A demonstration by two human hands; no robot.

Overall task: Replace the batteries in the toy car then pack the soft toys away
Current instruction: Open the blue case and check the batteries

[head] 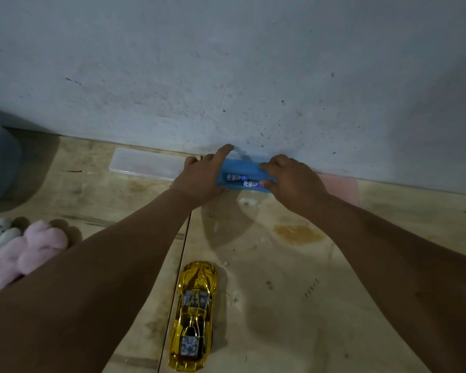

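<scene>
Left hand (202,179): grip wrapped on left end of blue box (242,172).
Right hand (293,179): grip pinching its right end.
Batteries (242,180): two, inside box.
Toy car (193,316): near, on floor.

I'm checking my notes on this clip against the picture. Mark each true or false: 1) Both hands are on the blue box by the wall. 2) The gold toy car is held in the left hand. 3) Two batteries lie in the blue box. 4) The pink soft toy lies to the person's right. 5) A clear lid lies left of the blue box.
1) True: the left hand and right hand hold the blue box.
2) False: the gold toy car lies on the floor, untouched.
3) True: two batteries show inside.
4) False: the pink soft toy lies to the left.
5) True: the clear lid lies there.
</scene>
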